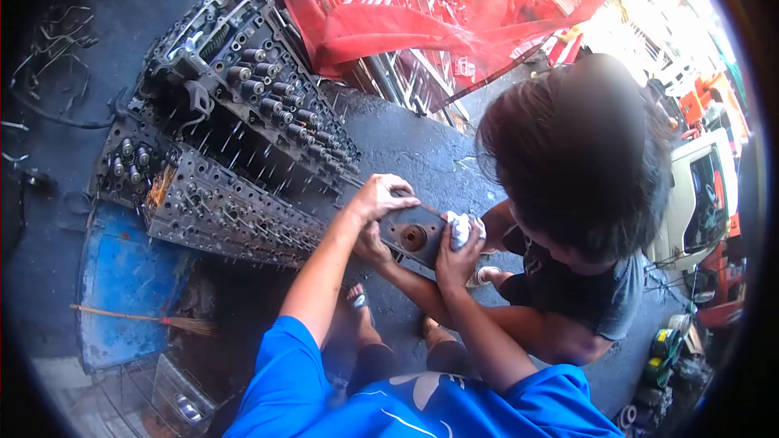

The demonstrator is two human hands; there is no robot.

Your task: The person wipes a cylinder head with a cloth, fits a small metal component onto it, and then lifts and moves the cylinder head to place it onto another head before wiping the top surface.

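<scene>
Metal plate point(412, 235), dark, round-bored: centre of frame, held above the floor. Left hand point(380, 195), fingers curled over its top edge; right hand point(458, 258), fingers pinching white rag point(460, 227) against its right side.

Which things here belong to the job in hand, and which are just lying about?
In hand:
metal part, gripped at its top edge by the left hand
white rag, pressed to it by the right hand
co-worker's hand, holding the part from below

Lying about:
cylinder heads
broom
blue panel
red sheet
</scene>
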